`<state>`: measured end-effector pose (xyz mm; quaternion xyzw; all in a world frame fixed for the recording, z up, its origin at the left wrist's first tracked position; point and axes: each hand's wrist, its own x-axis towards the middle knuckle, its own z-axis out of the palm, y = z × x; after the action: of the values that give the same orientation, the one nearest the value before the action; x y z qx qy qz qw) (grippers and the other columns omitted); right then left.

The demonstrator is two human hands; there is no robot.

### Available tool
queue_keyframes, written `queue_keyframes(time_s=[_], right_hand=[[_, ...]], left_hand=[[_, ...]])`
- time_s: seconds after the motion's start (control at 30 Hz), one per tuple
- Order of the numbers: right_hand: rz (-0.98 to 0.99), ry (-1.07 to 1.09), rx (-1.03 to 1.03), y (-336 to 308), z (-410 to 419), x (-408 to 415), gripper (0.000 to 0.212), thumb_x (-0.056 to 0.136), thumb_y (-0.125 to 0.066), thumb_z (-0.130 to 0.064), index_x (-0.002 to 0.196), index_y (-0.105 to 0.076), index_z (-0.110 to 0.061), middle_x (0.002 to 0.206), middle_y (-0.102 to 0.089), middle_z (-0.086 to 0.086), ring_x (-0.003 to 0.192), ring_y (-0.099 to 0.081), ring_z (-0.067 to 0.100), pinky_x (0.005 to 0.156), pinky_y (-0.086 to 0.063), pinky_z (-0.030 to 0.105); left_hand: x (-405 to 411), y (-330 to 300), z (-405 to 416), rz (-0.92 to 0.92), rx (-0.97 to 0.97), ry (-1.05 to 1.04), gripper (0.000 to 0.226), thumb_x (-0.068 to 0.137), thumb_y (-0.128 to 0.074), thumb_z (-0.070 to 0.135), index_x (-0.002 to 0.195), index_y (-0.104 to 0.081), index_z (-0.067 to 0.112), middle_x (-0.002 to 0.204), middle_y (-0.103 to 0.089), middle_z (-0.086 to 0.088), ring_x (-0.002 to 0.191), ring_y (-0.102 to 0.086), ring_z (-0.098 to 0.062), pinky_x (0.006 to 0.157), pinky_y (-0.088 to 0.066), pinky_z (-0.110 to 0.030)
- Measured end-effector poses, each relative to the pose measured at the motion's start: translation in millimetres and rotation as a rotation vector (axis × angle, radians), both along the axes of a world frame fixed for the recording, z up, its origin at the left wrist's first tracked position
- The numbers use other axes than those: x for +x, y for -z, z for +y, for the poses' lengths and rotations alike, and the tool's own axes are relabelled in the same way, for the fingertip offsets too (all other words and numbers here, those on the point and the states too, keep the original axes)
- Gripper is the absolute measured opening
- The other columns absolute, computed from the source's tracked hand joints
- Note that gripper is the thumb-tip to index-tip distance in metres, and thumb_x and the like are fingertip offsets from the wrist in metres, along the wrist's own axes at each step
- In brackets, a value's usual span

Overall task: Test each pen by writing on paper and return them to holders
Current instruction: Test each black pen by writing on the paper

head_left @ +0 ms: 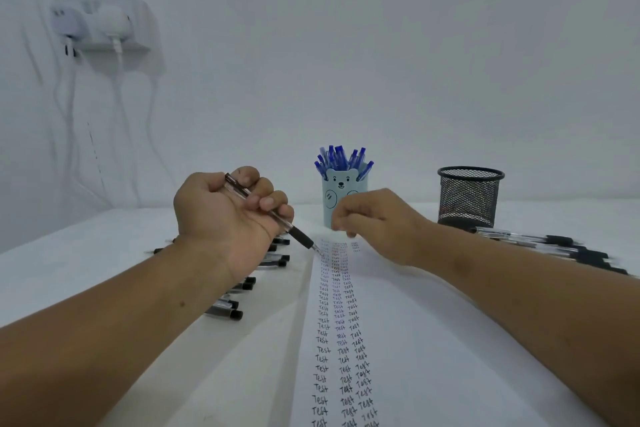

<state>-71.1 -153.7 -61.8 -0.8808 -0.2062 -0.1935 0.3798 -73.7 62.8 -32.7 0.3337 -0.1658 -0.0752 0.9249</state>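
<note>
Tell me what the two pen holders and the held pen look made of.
Black holder: metal wire mesh, seemingly; you see through its weave. Bear holder: smooth matte pale blue, plastic or card, can't tell. Pen in left hand: clear glossy plastic barrel, black matte grip, probably rubber.

A white tabletop carries a long paper filled with written words, a bear cup of blue pens, a black mesh cup, and black pens in rows at left and right.
</note>
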Motion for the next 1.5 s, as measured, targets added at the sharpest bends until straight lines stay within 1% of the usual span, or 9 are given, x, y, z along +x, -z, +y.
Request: queue_keyframes(time_s=[0.17, 0.23, 0.3, 0.37, 0.47, 0.53, 0.6, 0.8, 1.5], right_hand=[[-0.488, -0.005, -0.406, -3.5, 24.8, -2.1, 0.031, 0.089, -0.062, -0.053, 0.092, -0.077, -0.025, 0.061, -0.041, -0.013, 0.055, -0.041, 0.004, 0.053, -0.032, 0.024], [-0.533, 0.044, -0.477, -2.6, 26.8, 3.3, 0.033, 0.093, -0.057, -0.046, 0.085, -0.076, -0.02, 0.058, -0.04, -0.014, 0.053, -0.039, 0.003, 0.051, -0.032, 0.025], [-0.491, 0.134, -0.466, -2.4, 18.5, 7.7, 0.027, 0.092, -0.061, -0.034, 0.073, -0.067, -0.016, 0.054, -0.043, -0.011, 0.051, -0.041, 0.008, 0.05, -0.037, 0.03], [-0.38, 0.248, -0.348, 0.7, 5.1, 8.4, 0.026, 0.088, -0.067, -0.024, 0.063, -0.059, -0.018, 0.051, -0.046, -0.009, 0.048, -0.041, 0.01, 0.05, -0.037, 0.029], [0.009, 0.253, 0.228, 5.8, -9.3, 4.2, 0.02, 0.084, -0.066, -0.013, 0.065, -0.06, -0.012, 0.054, -0.053, -0.002, 0.049, -0.042, 0.013, 0.049, -0.033, 0.022], [0.268, 0.222, 0.502, 5.3, -10.3, 5.5, 0.02, 0.088, -0.066, -0.017, 0.07, -0.061, -0.01, 0.057, -0.054, 0.008, 0.048, -0.04, 0.019, 0.046, -0.028, 0.022], [0.337, 0.222, 0.507, 4.1, -8.4, 7.5, 0.028, 0.095, -0.066, -0.027, 0.073, -0.06, -0.011, 0.055, -0.054, 0.01, 0.042, -0.037, 0.018, 0.043, -0.026, 0.019], [0.263, 0.243, 0.353, 7.1, -1.4, 8.9, 0.04, 0.082, -0.082, -0.02, 0.058, -0.049, -0.016, 0.054, -0.059, 0.008, 0.041, -0.046, 0.013, 0.042, -0.035, 0.017], [0.251, 0.266, 0.222, 11.2, -2.9, 13.7, 0.043, 0.08, -0.066, -0.005, 0.052, -0.037, -0.02, 0.046, -0.046, 0.003, 0.043, -0.046, 0.015, 0.043, -0.027, 0.018]], left_hand=[[1.0, 1.7, -3.3, 0.0, 0.033, -0.015, 0.045, 0.101, -0.03, 0.041, 0.066, -0.041, 0.015, 0.063, -0.049, -0.007, 0.067, -0.056, -0.026, 0.081, -0.042, -0.037], [1.8, 0.9, -4.5, -0.065, 0.144, -0.045, 0.043, 0.105, -0.028, 0.04, 0.075, -0.046, 0.016, 0.082, -0.071, -0.014, 0.091, -0.069, -0.032, 0.093, -0.045, -0.038], [8.6, 2.3, -6.3, -0.135, 0.334, -0.116, 0.04, 0.108, -0.027, 0.045, 0.089, -0.051, 0.018, 0.109, -0.075, -0.015, 0.113, -0.065, -0.03, 0.102, -0.042, -0.038], [15.6, 7.5, -6.1, -0.257, 0.684, -0.235, 0.032, 0.106, -0.031, 0.052, 0.106, -0.052, 0.027, 0.122, -0.072, -0.006, 0.114, -0.062, -0.02, 0.105, -0.041, -0.037], [18.1, 15.9, 5.4, -0.615, 1.33, -0.293, 0.022, 0.099, -0.052, 0.053, 0.119, -0.045, 0.046, 0.123, -0.062, 0.018, 0.097, -0.06, -0.006, 0.078, -0.05, -0.021], [19.1, 20.2, 13.5, -0.859, 1.628, -0.244, 0.027, 0.092, -0.06, 0.054, 0.117, -0.05, 0.053, 0.122, -0.057, 0.028, 0.114, -0.054, -0.003, 0.096, -0.046, -0.022], [14.1, 21.3, 15.6, -0.917, 1.754, -0.176, 0.028, 0.087, -0.063, 0.06, 0.114, -0.06, 0.053, 0.12, -0.054, 0.036, 0.124, -0.044, 0.005, 0.109, -0.034, -0.024], [18.0, 22.9, 14.2, -1.002, 1.861, -0.16, 0.033, 0.085, -0.065, 0.062, 0.115, -0.066, 0.049, 0.12, -0.05, 0.038, 0.127, -0.037, 0.01, 0.117, -0.021, -0.024], [27.5, 28.3, 15.5, -1.025, 1.8, -0.123, 0.031, 0.08, -0.063, 0.067, 0.108, -0.065, 0.053, 0.121, -0.054, 0.039, 0.126, -0.042, 0.01, 0.117, -0.029, -0.026]])
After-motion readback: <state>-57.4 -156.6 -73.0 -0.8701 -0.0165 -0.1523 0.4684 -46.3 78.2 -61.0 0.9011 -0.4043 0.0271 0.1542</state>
